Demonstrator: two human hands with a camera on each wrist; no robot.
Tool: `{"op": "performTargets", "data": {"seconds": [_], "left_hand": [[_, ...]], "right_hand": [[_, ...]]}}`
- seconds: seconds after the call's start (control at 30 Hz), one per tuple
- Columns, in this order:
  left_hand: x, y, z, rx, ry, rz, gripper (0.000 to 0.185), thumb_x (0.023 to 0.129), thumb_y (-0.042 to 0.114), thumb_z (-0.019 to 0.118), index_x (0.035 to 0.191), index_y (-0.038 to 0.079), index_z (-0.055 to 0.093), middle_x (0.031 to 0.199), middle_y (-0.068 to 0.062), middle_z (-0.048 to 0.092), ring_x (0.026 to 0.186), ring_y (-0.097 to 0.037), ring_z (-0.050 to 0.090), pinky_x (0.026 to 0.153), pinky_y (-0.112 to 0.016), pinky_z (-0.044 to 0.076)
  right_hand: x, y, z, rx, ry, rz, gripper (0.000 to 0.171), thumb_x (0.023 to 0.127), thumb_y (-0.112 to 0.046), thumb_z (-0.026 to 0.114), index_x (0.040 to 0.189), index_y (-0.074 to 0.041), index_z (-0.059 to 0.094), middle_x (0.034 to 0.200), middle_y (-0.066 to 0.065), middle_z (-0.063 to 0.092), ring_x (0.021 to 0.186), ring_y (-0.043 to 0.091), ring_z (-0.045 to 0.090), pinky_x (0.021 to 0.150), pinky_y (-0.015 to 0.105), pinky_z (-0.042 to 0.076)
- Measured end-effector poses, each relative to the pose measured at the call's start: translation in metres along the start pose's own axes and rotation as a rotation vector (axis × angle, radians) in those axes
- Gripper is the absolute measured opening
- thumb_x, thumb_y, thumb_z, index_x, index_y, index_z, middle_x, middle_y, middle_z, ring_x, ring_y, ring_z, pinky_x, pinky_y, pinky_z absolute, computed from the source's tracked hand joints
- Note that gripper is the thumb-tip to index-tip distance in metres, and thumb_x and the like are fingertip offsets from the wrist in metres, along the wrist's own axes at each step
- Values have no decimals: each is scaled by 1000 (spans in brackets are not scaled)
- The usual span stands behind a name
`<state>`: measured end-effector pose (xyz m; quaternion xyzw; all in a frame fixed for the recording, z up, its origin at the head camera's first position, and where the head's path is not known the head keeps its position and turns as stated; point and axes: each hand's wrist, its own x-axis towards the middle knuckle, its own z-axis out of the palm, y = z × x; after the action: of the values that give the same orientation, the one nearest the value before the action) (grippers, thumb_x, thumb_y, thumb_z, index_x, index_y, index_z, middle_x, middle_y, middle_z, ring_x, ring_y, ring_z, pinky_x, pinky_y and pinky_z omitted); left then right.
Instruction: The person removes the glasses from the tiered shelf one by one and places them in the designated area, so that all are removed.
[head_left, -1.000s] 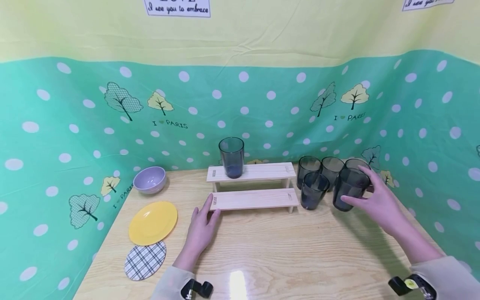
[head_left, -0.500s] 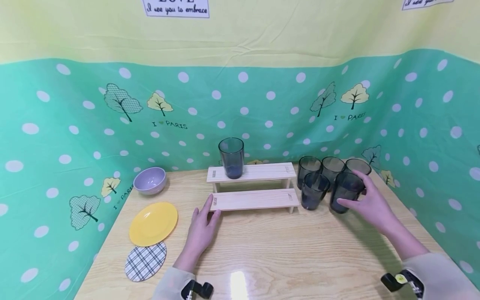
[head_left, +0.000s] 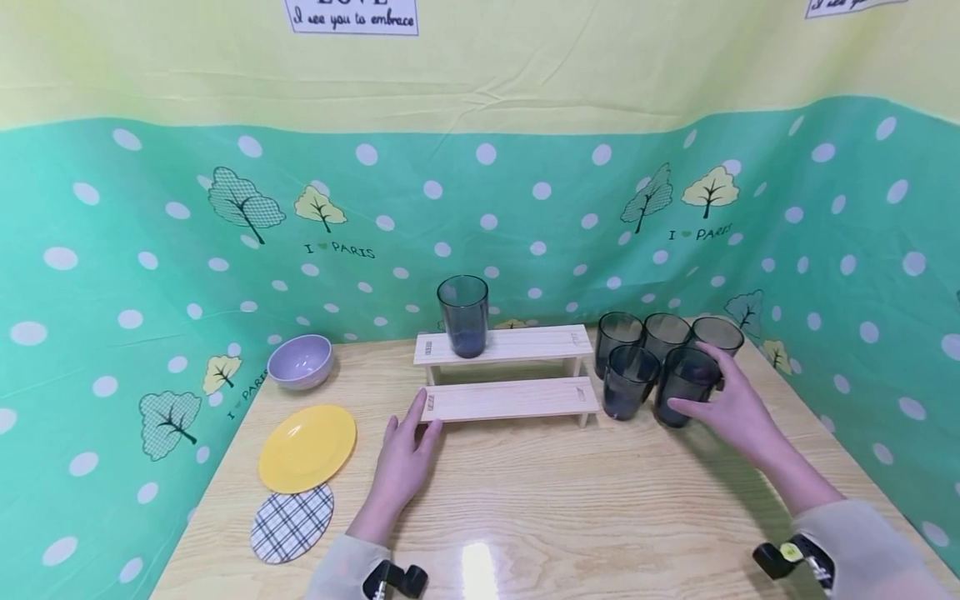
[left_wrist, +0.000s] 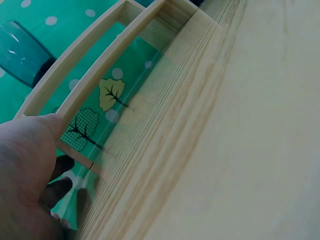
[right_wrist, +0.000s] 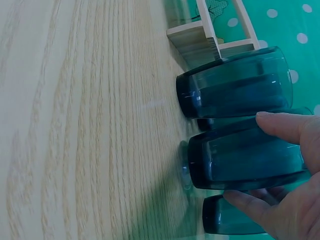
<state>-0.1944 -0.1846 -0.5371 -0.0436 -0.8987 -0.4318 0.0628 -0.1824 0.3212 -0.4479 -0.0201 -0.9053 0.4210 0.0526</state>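
Note:
My right hand holds a dark tinted drinking glass upright at the right, thumb on its near side and fingers round the far side. In the right wrist view, this glass has its base close over the table. Other matching glasses stand around it, including one front glass just to its left. My left hand touches the left end of a two-tier wooden shelf, index finger and thumb extended at the lower tier's corner. Another tumbler stands upright on the upper tier.
To the left are a purple bowl, a yellow plate and a round checked coaster slightly overlapped by the plate. A green dotted cloth hangs behind and along both sides of the wooden table.
My right hand has moved left with its glass, bringing it lower and closer to the front glass. My left hand and the shelf have stayed in place.

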Motion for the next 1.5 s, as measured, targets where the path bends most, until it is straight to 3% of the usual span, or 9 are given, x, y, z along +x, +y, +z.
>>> {"op": "performTargets", "data": {"seconds": [0.23, 0.4, 0.6, 0.93, 1.5], "left_hand": [[0, 0, 1, -6, 3, 1, 68, 116, 39, 59, 176, 20, 33, 171, -15, 45, 160, -62, 16, 128, -76, 19], [-1, 1, 1, -8, 6, 1, 68, 116, 39, 59, 176, 20, 33, 170, -16, 46, 160, -63, 16, 128, -77, 20], [-1, 3, 0, -16, 3, -2, 68, 117, 39, 58, 176, 20, 32, 170, -16, 46, 160, -62, 15, 128, -76, 18], [1, 2, -1, -16, 1, 3, 68, 117, 39, 58, 176, 18, 33, 171, -15, 45, 161, -62, 15, 129, -75, 17], [1, 0, 0, -18, -8, 12, 68, 117, 39, 58, 176, 19, 31, 170, -17, 46, 162, -57, 17, 133, -69, 11]], "right_hand": [[2, 0, 3, 18, -16, -4, 119, 95, -25, 92, 178, -9, 9, 176, 39, 10, 153, 69, 22, 111, 85, 36], [4, 0, 4, 10, -19, -5, 118, 96, -26, 91, 178, -8, 9, 176, 40, 9, 150, 69, 29, 110, 82, 41], [7, 1, 4, 10, -22, -8, 118, 96, -25, 91, 177, -7, 8, 177, 39, 5, 152, 68, 24, 112, 84, 37], [11, 3, 6, -9, -19, -40, 117, 96, -22, 91, 176, -3, 8, 176, 41, 7, 149, 69, 29, 109, 82, 41], [9, 1, 7, -21, -29, -67, 119, 95, -20, 92, 177, -5, 7, 175, 41, 7, 154, 68, 18, 113, 86, 33]]}}
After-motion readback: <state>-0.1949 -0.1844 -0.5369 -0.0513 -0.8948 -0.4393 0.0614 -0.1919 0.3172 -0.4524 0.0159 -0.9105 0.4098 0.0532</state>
